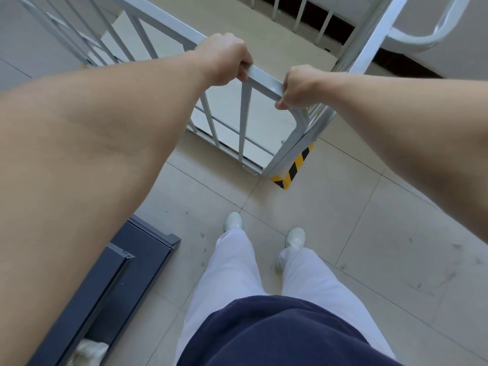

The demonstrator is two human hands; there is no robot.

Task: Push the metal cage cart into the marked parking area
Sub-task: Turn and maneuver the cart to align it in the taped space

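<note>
The metal cage cart (158, 22) is a silver frame of square tubes and thin vertical bars, seen from above straight ahead of me. My left hand (224, 59) grips its near top rail, fingers curled over the tube. My right hand (298, 87) grips the same rail close to the cart's near right corner. A yellow-and-black striped floor marking (293, 170) forms a corner on the tiles just under that cart corner. The cart's pale base panel (264, 120) shows through the bars.
A dark grey metal frame or cabinet (111, 281) lies low at my left, close to my left foot. A second silver frame with a curved tube (427, 35) stands at the upper right. Beige floor tiles (396, 233) stretch to the right.
</note>
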